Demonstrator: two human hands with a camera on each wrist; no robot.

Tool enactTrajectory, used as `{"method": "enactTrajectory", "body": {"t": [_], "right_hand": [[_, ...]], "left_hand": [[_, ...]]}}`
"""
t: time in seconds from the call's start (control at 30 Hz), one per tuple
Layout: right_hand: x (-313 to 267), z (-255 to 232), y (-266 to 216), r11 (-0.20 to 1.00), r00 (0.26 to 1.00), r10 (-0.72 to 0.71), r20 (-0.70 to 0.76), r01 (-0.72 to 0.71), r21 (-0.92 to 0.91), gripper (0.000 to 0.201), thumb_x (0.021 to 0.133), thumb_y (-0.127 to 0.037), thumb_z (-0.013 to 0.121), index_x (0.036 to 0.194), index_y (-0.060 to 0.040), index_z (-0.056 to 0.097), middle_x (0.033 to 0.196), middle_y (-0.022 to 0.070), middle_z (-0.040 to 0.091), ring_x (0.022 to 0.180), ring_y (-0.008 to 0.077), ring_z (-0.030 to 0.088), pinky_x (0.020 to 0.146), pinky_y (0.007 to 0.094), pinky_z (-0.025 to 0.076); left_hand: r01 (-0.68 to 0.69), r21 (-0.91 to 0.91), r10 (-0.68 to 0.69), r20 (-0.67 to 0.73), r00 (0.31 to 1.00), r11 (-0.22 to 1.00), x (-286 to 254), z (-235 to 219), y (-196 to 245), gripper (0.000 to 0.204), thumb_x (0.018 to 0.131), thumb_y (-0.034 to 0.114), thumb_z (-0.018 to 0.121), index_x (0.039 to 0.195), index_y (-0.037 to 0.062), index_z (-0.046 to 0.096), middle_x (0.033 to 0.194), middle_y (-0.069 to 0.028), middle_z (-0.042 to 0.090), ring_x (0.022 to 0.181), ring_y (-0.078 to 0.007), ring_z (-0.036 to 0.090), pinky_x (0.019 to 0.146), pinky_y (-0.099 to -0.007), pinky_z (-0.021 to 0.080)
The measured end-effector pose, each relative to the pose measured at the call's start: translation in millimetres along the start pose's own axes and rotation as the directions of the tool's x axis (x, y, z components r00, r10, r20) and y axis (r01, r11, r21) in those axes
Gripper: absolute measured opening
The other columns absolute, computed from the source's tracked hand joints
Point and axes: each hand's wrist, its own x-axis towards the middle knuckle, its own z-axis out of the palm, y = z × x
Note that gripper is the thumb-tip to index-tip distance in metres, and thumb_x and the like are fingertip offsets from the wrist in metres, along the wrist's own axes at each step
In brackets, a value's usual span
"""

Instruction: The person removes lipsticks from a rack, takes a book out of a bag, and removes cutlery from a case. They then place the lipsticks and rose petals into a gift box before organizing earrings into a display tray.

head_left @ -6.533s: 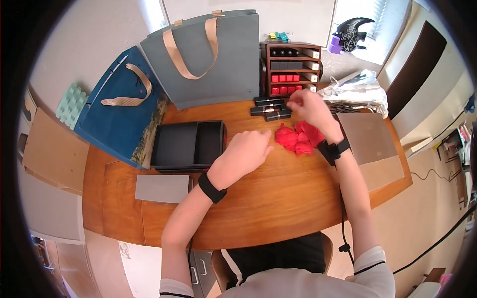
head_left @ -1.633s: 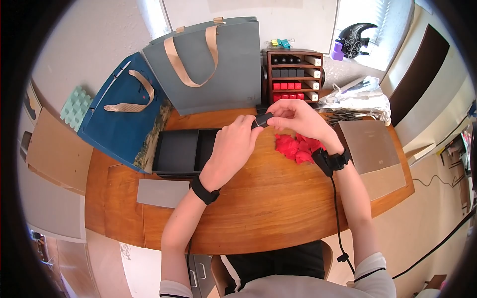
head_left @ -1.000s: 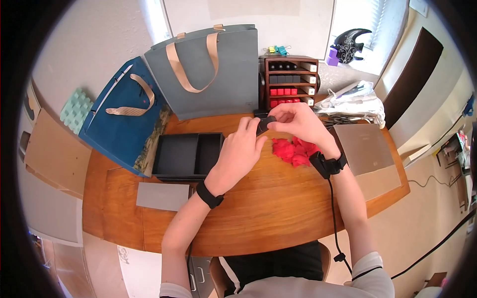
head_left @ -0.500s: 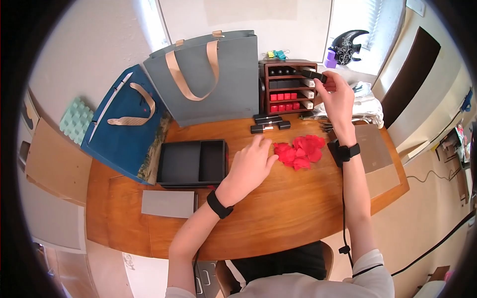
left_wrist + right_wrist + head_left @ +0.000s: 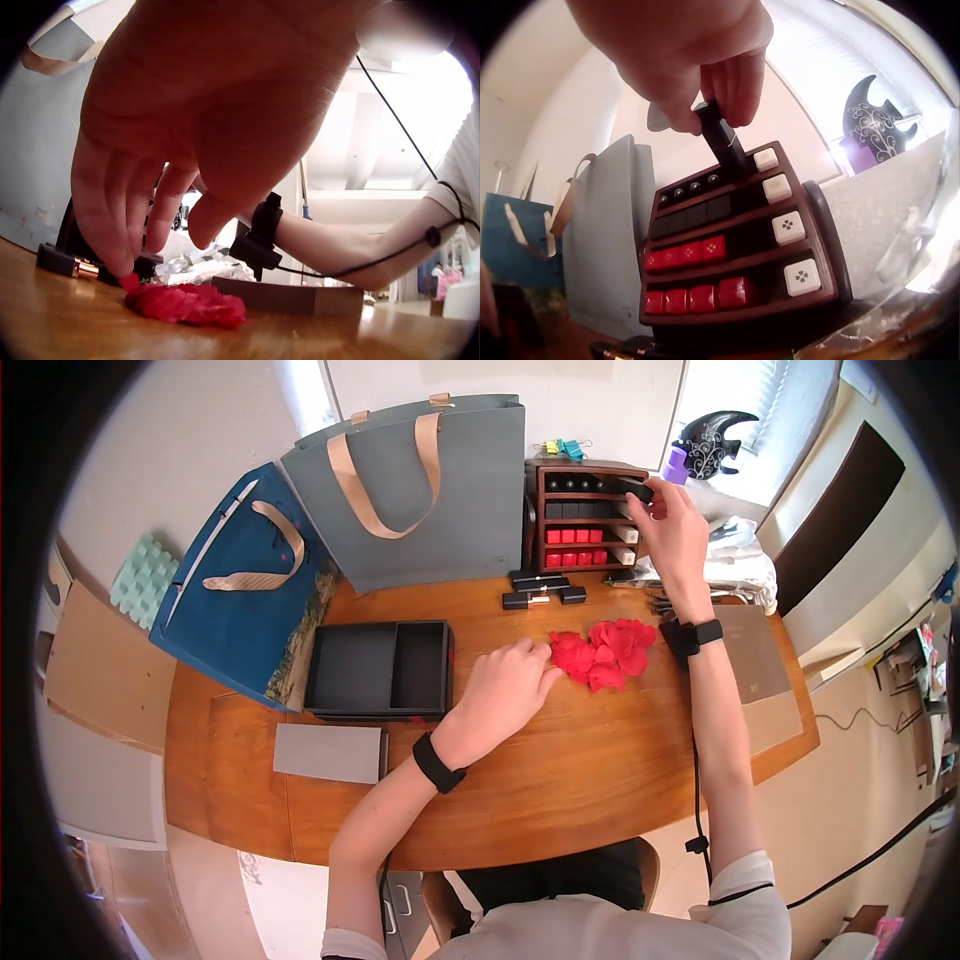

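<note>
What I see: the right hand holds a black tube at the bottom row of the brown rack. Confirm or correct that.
Wrong row: the right wrist view shows the right hand holding the black tube at the top row of the brown rack.

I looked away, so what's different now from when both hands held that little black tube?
The right hand still pinches the black tube and has carried it up and rightward to the rack's top shelf. The left hand let go and moved nearer the red petals. The petals and gray bag stayed put.
</note>
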Motion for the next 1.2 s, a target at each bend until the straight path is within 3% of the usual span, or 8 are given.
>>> {"method": "enactTrajectory", "body": {"t": [0.2,0.3,0.43,0.6,0.73,0.87,1.07,1.2], "right_hand": [[0.1,3.7,3.5,0.998,0.996,0.000,0.087,0.005,-0.057,0.026,0.088,-0.025,0.077,0.108,-0.0093,0.071,0.086,0.0092,0.069,0.073,0.0288,0.068,0.066,0.0403,0.054],[0.6,8.4,9.6,0.993,0.995,-0.020,0.101,0.032,-0.114,0.028,0.089,-0.025,0.077,0.113,-0.0121,0.072,0.093,0.0067,0.071,0.076,0.0225,0.070,0.068,0.0360,0.055],[8.2,12.9,17.9,0.977,0.982,-0.069,0.174,0.102,-0.188,0.029,0.088,-0.025,0.078,0.114,-0.0128,0.073,0.086,0.0085,0.070,0.074,0.0263,0.069,0.068,0.0386,0.055],[15.9,18.8,23.9,0.987,0.975,-0.075,0.211,0.102,-0.123,0.029,0.089,-0.024,0.077,0.114,-0.0108,0.073,0.085,0.0116,0.071,0.076,0.0310,0.070,0.070,0.0415,0.055],[18.1,20.1,24.3,0.981,0.965,-0.112,0.236,0.145,-0.128,0.028,0.089,-0.023,0.075,0.114,-0.0096,0.074,0.089,0.0142,0.073,0.081,0.0347,0.070,0.073,0.0434,0.055],[19.8,16.4,19.1,0.977,0.959,-0.047,0.280,0.102,-0.185,0.026,0.092,-0.022,0.071,0.115,-0.0107,0.074,0.098,0.0142,0.074,0.088,0.0357,0.072,0.076,0.0457,0.057],[19.5,20.3,19.2,0.988,0.961,-0.009,0.278,0.052,-0.147,0.028,0.091,-0.025,0.072,0.115,-0.0118,0.073,0.088,0.0129,0.074,0.084,0.0338,0.071,0.074,0.0448,0.055],[4.4,14.0,-0.9,0.994,0.962,0.069,0.263,-0.045,-0.096,0.019,0.091,-0.025,0.072,0.103,-0.0109,0.076,0.085,0.0134,0.074,0.083,0.0343,0.072,0.071,0.0443,0.056]], "left_hand": [[-0.012,0.004,0.012,-0.002,1.000,1.000,-0.9,-1.9,-0.1,0.026,0.096,0.025,0.069,0.101,-0.0004,0.068,0.090,-0.0188,0.069,0.081,-0.0396,0.070,0.069,-0.0482,0.056],[-0.021,-0.003,0.021,-0.016,1.000,1.000,-0.4,3.1,-1.7,0.026,0.096,0.025,0.069,0.100,-0.0003,0.068,0.087,-0.0182,0.069,0.079,-0.0397,0.070,0.069,-0.0480,0.057],[-0.011,-0.004,0.011,0.003,1.000,1.000,-1.1,6.1,-1.6,0.025,0.096,0.025,0.070,0.098,-0.0001,0.069,0.086,-0.0180,0.070,0.078,-0.0396,0.070,0.069,-0.0478,0.057],[0.012,-0.039,-0.012,0.001,1.000,0.999,0.5,-1.3,-4.0,0.024,0.095,0.024,0.070,0.097,0.0002,0.070,0.087,-0.0174,0.071,0.079,-0.0387,0.070,0.069,-0.0471,0.057],[0.051,-0.011,-0.052,-0.108,0.993,0.999,7.1,-18.7,-16.3,0.023,0.095,0.024,0.070,0.098,0.0012,0.071,0.087,-0.0165,0.071,0.080,-0.0377,0.070,0.070,-0.0448,0.056],[0.092,0.025,-0.088,-0.125,0.988,0.995,11.2,-21.9,-21.8,0.024,0.095,0.023,0.070,0.099,-0.0002,0.069,0.090,-0.0171,0.071,0.083,-0.0365,0.070,0.074,-0.0453,0.056],[0.084,0.129,-0.058,-0.192,0.980,0.988,31.3,-4.4,-23.5,0.024,0.094,0.020,0.070,0.105,-0.0012,0.068,0.091,-0.0173,0.070,0.090,-0.0374,0.068,0.080,-0.0468,0.056],[0.079,0.239,-0.061,-0.082,0.995,0.968,47.2,8.1,-24.6,0.032,0.092,0.019,0.071,0.114,-0.0030,0.065,0.104,-0.0191,0.067,0.102,-0.0379,0.065,0.084,-0.0475,0.056]]}}
